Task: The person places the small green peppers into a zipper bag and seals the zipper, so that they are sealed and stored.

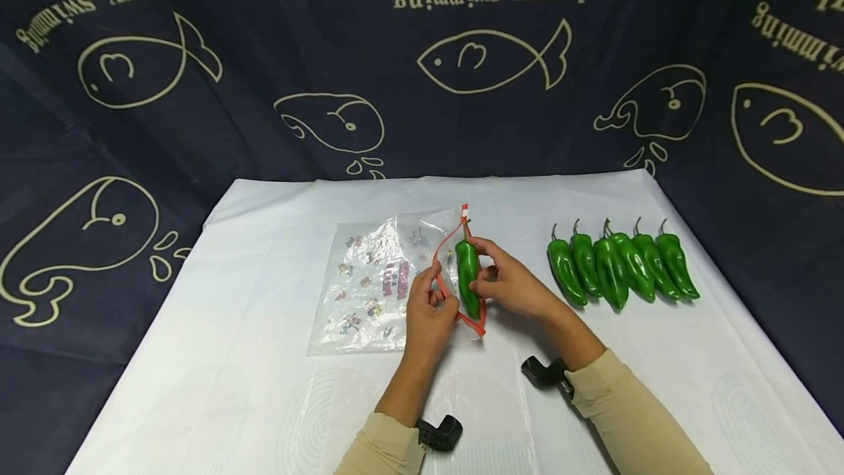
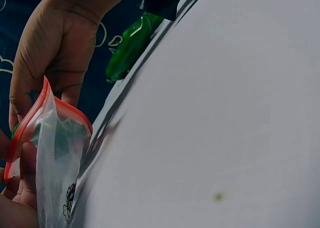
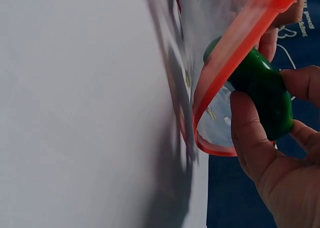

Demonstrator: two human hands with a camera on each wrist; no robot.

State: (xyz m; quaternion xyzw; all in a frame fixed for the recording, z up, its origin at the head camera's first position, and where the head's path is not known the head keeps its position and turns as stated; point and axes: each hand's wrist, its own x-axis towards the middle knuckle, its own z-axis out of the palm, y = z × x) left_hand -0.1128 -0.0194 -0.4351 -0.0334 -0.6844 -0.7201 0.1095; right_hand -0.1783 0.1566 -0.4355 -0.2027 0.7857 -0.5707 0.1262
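A clear zip bag [image 1: 359, 292] with small printed figures and a red-orange zip edge lies on the white table, its mouth spread to the right. My left hand [image 1: 430, 310] pinches the bag's near lip between thumb and fingers. In my right hand [image 1: 511, 281] is a green pepper [image 1: 467, 277], gripped between thumb and fingers at the bag's mouth. The right wrist view shows that pepper [image 3: 262, 90] partly behind the red-orange lip [image 3: 235, 53], its far end reaching into the opening.
Several green peppers [image 1: 609, 273] lie in a row at the right of the table [image 1: 217, 328], stems pointing away. A dark blue curtain [image 1: 316, 28] with fish drawings hangs behind and along both sides. Each wrist wears a black strapped device.
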